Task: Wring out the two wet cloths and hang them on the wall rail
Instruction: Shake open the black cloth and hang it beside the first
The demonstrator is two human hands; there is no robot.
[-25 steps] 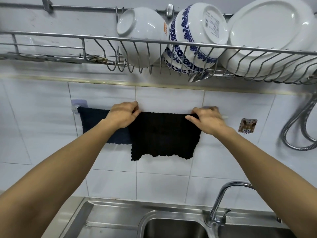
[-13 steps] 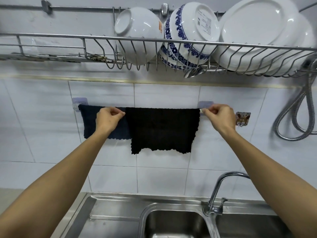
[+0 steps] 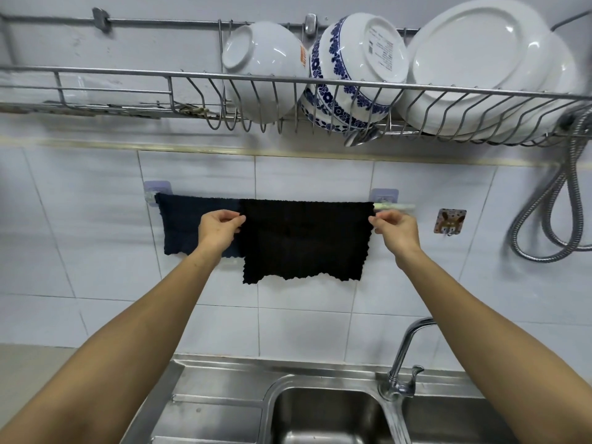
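Black cloth [image 3: 306, 240] is what we pinch: our left hand [image 3: 219, 227] grasps its left top corner, our right hand [image 3: 395, 227] its right top corner. It hangs over the wall rail [image 3: 394, 206], overlapping the navy cloth [image 3: 182, 227] on its left. Both look soft, limp and light, best taken by the upper corners. Above, a blue-patterned bowl [image 3: 349, 72] in the dish rack [image 3: 128, 80] carries print too small to read.
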